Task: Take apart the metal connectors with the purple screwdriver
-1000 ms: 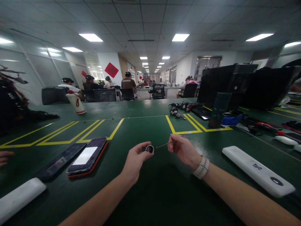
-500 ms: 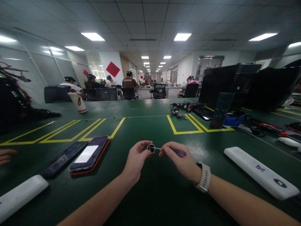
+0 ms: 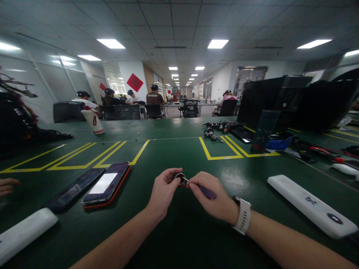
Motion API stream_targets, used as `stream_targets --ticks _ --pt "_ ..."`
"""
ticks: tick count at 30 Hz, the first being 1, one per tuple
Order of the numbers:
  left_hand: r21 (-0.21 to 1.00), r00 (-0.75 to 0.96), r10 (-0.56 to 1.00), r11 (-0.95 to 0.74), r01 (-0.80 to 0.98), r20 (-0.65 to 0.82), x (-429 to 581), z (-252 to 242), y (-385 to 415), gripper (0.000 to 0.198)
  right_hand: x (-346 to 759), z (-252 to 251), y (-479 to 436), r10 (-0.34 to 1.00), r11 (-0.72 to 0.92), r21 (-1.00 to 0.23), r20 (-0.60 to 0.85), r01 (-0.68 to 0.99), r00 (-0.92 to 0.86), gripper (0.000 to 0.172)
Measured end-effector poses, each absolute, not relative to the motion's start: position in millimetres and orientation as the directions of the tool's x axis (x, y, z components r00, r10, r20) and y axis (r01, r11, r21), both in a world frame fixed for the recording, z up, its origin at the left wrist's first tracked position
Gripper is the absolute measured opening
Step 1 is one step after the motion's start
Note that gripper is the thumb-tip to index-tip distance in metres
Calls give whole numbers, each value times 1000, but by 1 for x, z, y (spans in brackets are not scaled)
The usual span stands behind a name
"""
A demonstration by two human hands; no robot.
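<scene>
My left hand (image 3: 163, 192) pinches a small round metal part (image 3: 180, 177) between thumb and fingers, just above the green table (image 3: 179, 231). My right hand (image 3: 213, 196), with a white watch on the wrist, is closed on a thin screwdriver with a dark purple handle (image 3: 206, 192). The screwdriver's metal tip meets the round part. Both hands are close together at the middle of the view.
Two phones (image 3: 108, 184) lie to the left, a white bar (image 3: 24, 233) at the near left and another white bar (image 3: 311, 211) at the right. A white cup (image 3: 94, 122), a dark bottle (image 3: 263, 130), tools (image 3: 213, 135) and monitors stand farther back. Another person's fingers (image 3: 7, 185) show at the left edge. Several people sit in the background.
My right hand has swung the screwdriver in from the right until its tip reaches the round part in my left hand. Both hands have dropped slightly and drawn closer together.
</scene>
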State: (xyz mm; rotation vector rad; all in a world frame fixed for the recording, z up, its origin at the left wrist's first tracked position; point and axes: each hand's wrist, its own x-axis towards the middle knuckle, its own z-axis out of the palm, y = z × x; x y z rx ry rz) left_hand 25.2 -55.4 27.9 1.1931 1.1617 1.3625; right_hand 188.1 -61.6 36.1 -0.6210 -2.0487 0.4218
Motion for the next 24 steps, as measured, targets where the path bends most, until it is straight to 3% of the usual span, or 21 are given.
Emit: stream_targets --ticks 7,24 --pt "994 -91 990 -111 18 112 25 28 -55 24 188 35 -62 547 836 -474 676 277 -493 13" --pt "988 -93 984 -148 32 150 24 28 -54 21 190 39 -68 484 875 -384 684 294 -545 13"
